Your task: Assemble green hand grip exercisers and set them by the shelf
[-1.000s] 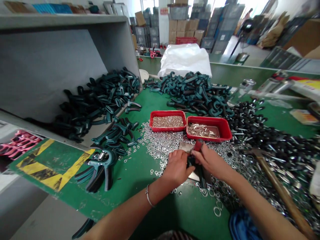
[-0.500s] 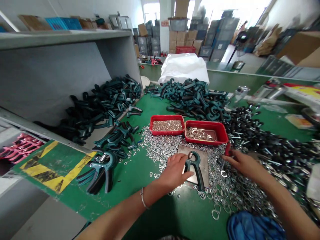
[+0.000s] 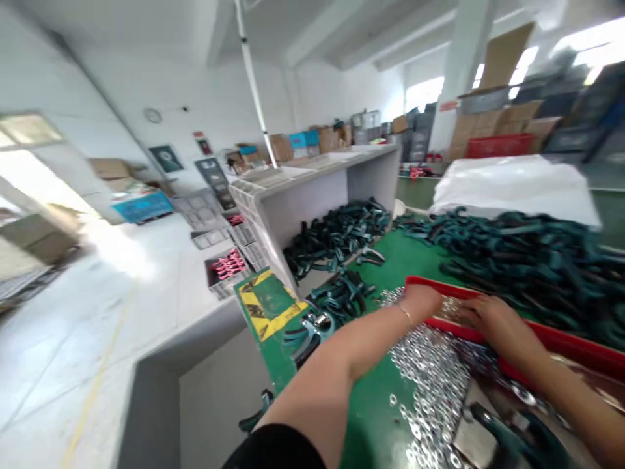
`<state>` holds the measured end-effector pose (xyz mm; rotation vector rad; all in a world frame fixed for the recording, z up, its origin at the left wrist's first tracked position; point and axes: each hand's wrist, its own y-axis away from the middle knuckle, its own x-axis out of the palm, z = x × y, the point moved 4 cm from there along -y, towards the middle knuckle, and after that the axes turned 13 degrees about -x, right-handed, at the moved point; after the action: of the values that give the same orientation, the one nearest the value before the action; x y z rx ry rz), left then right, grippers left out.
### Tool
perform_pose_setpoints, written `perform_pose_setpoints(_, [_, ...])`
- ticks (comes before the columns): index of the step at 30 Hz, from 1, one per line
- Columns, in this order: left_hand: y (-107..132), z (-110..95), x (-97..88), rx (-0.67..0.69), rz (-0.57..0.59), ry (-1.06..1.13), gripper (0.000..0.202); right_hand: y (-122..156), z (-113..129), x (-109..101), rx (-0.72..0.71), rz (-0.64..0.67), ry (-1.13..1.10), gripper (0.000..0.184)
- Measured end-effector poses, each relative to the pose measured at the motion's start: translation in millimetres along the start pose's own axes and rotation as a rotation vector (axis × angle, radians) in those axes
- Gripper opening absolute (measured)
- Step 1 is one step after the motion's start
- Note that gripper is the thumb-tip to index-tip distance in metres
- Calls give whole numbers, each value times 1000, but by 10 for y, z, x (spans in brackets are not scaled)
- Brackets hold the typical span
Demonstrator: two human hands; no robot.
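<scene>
My left hand [image 3: 422,303] reaches over the rim of a red tray [image 3: 424,281] of small brass-coloured parts [image 3: 450,309]. Its fingers are hidden and blurred. From the other side, my right hand [image 3: 495,320] dips bent, closed fingertips into the same parts; what they pinch, if anything, cannot be made out. Below the right forearm, a teal-and-black spring clamp [image 3: 525,433] lies on a metal plate [image 3: 472,422], partly cut off by the frame. Loose washers and nuts [image 3: 427,371] spread in front of the tray.
A second red tray [image 3: 581,348] adjoins on the right. Teal clamp parts [image 3: 532,254] are heaped behind the trays. More handles [image 3: 342,228] fill a grey bin lying on its side [image 3: 317,192] to the left. Assembled clamps [image 3: 312,335] lie near the table's yellow-striped corner [image 3: 263,319].
The view has swung left. My left hand has left the clamp and moved to the red tray. My right hand no longer shows the red-handled tool and is now in the tray too.
</scene>
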<state>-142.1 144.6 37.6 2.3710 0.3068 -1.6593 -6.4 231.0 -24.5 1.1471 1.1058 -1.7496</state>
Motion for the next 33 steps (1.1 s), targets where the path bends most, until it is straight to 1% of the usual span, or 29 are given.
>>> perform_pose_setpoints(2, [-132,42,143,26,45,-100,18,-246,-316,273,2,75,-23,23])
perform_pose_setpoints(3, [-188,61,213,43,44,-114,17,-302,-445,370,26,79,-38,21])
perform_pose_setpoints(5, [-255,81,348,101,28,-130,26,-302,-604,492,61,74,-65,17])
perform_pose_setpoints(7, [-276,100,449,157,-13,-124,29,-226,-643,528,66,40,-88,17])
perform_pose_setpoints(10, [-281,156,508,188,-94,-108,28,-150,-594,501,70,-44,-112,23])
perform_pose_setpoints(12, [-285,204,493,178,-139,-103,26,-173,-539,464,85,-104,-138,29])
perform_pose_setpoints(14, [-277,236,451,165,-166,-98,24,-225,-459,387,119,-170,-170,30])
perform_pose_setpoints(16, [-225,231,398,162,-183,-77,22,-213,-348,232,227,-262,-245,28])
perform_pose_setpoints(17, [-178,216,372,164,-191,-57,21,-154,-275,125,298,-309,-289,29])
perform_pose_setpoints(18, [-125,198,348,169,-198,-29,20,-47,-199,4,393,-367,-358,31])
perform_pose_setpoints(19, [-79,189,328,169,-203,6,20,86,-100,-121,441,-396,-392,34])
perform_pose_setpoints(21, [-63,213,316,157,-215,89,24,423,111,-339,484,-401,-435,40])
perform_pose_setpoints(22, [-102,235,332,161,-210,134,24,617,214,-401,492,-403,-555,39])
perform_pose_setpoints(23, [-159,254,362,168,-199,175,23,829,312,-440,509,-407,-656,38])
perform_pose_setpoints(24, [-212,263,400,176,-191,213,21,1055,406,-457,542,-406,-712,37])
perform_pose_setpoints(25, [-235,256,438,185,-186,244,20,1284,502,-448,574,-395,-750,36])
perform_pose_setpoints(26, [-211,231,473,193,-188,269,19,1511,594,-418,611,-381,-756,35])
perform_pose_setpoints(27, [-126,182,503,211,-198,289,18,1722,678,-372,643,-363,-737,35])
perform_pose_setpoints(28, [18,107,536,251,-199,303,18,1902,753,-316,659,-348,-698,34])
perform_pose_setpoints(29, [211,7,578,313,-191,309,18,2041,818,-258,650,-342,-644,32])
perform_pose_setpoints(31, [665,-236,717,486,-111,286,20,2174,920,-152,551,-348,-507,26])
perform_pose_setpoints(33, [1054,-442,896,587,-32,219,23,2152,995,-81,403,-367,-375,20])
